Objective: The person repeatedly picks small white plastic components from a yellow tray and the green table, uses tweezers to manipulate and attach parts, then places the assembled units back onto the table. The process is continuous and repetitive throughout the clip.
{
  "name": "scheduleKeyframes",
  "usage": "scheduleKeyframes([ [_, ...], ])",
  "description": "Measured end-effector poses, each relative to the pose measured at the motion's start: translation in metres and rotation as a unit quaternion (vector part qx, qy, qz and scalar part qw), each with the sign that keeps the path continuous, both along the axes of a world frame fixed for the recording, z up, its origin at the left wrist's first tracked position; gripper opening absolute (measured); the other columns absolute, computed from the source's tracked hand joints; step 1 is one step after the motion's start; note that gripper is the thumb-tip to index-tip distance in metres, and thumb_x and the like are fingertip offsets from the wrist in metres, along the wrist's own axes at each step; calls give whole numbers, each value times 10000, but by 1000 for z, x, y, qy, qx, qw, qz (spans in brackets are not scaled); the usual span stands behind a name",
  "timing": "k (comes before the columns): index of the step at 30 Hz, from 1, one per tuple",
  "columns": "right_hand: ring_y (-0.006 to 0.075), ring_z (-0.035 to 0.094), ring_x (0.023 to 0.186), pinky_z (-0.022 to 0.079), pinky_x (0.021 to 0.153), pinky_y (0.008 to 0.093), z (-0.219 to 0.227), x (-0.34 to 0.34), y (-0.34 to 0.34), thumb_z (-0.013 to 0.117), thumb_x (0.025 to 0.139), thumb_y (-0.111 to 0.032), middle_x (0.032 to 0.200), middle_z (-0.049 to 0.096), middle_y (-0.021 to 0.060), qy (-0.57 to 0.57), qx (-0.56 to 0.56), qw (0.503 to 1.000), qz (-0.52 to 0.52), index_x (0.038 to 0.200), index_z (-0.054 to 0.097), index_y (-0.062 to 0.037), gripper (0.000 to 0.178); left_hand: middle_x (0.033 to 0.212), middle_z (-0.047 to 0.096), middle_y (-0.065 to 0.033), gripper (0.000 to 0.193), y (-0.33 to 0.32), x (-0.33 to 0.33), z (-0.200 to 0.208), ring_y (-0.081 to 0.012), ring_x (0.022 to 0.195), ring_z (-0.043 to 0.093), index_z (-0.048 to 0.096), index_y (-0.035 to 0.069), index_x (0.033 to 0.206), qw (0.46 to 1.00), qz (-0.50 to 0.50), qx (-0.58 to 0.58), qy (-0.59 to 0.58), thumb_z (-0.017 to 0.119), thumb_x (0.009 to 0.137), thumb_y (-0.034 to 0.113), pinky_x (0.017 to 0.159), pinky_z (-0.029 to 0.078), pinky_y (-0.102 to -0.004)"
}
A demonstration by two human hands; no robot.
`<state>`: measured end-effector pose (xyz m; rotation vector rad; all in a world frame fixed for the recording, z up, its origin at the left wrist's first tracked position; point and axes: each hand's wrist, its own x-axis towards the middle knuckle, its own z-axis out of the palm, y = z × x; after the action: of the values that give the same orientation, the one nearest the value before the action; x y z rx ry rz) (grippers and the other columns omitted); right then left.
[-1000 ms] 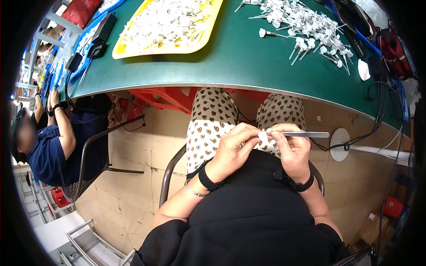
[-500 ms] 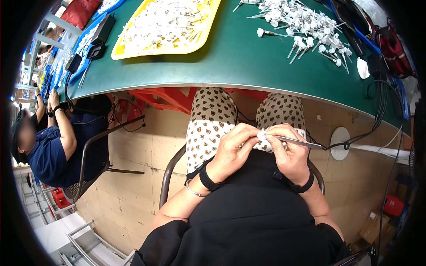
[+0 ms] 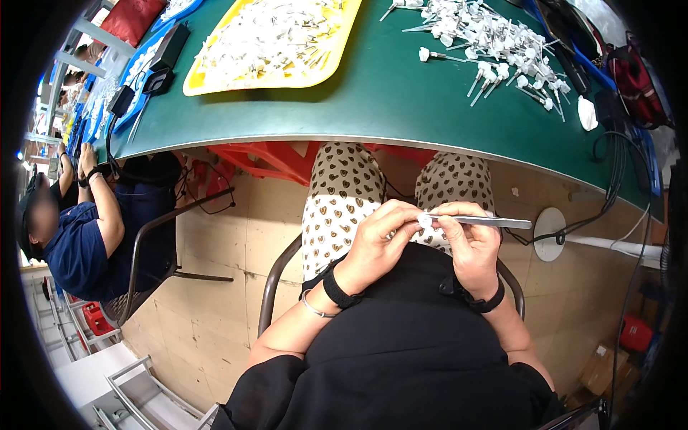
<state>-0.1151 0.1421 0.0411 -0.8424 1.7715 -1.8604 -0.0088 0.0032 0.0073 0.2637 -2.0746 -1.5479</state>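
Note:
Over my lap, my left hand (image 3: 385,233) pinches a small white plastic part (image 3: 424,219) between thumb and fingertips. My right hand (image 3: 469,233) is closed on a pair of metal tweezers (image 3: 494,221), whose tips meet the white part and whose back end sticks out to the right. The part's far side is hidden by my fingers. On the green table (image 3: 401,115) ahead lies a loose pile of white-headed pieces with thin metal stems (image 3: 494,43). A yellow tray (image 3: 215,89) to its left is heaped with similar small pieces.
A co-worker (image 3: 86,236) sits on a chair at the left. Blue trays (image 3: 132,100) and a black box (image 3: 169,47) stand on the table's left part. Cables (image 3: 616,172) hang over the right edge near a white round-based stand (image 3: 549,233). The table edge (image 3: 401,142) runs beyond my knees.
The tweezers in my right hand have swung from slanting down rightward to nearly level. More of the white part shows between my fingers. My left hand has barely moved.

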Motion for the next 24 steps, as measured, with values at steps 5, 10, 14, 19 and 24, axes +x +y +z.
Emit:
scheduleKeyframes([
  [5, 71, 606, 756, 498, 655, 213, -1, 0, -1, 648, 981, -5, 913, 690, 44, -9, -3, 1000, 1, 1059, 663, 22, 84, 974, 707, -107, 165, -1, 1, 1, -222, 861, 684, 715, 8, 1026, 1000, 8, -18, 0, 726, 870, -42, 745, 554, -310],
  [10, 77, 612, 747, 503, 655, 219, -2, -1, -2, 650, 978, -3, 906, 697, 53, 25, 10, 1000, -5, 1039, 664, 27, 70, 970, 710, -106, 170, -1, 1, 0, -224, 863, 685, 717, 11, 1023, 1000, 8, -16, -1, 726, 864, -47, 748, 553, -312],
  [14, 80, 617, 749, 507, 655, 219, -4, -1, -2, 644, 981, -2, 916, 699, 60, 21, 3, 1000, -6, 1029, 667, 31, 63, 983, 682, -114, 190, -2, 1, -1, -262, 861, 689, 701, 7, 1039, 1000, -1, -19, 9, 708, 863, -62, 734, 558, -333],
  [19, 90, 635, 763, 525, 673, 222, 1, -1, -1, 631, 989, -3, 930, 704, 70, -22, -8, 1000, -4, 1028, 664, 34, 64, 976, 683, -114, 186, -2, 2, -1, -258, 852, 686, 705, 5, 1040, 1000, -3, -19, 11, 708, 866, -60, 730, 554, -328],
  [24, 97, 644, 768, 534, 677, 228, 0, 0, -2, 630, 989, -3, 929, 707, 74, -8, -23, 1000, -10, 1026, 664, 36, 63, 958, 708, -105, 171, 0, 1, 3, -230, 851, 684, 722, 11, 1028, 1000, 4, -8, 3, 723, 867, -47, 739, 550, -315],
])
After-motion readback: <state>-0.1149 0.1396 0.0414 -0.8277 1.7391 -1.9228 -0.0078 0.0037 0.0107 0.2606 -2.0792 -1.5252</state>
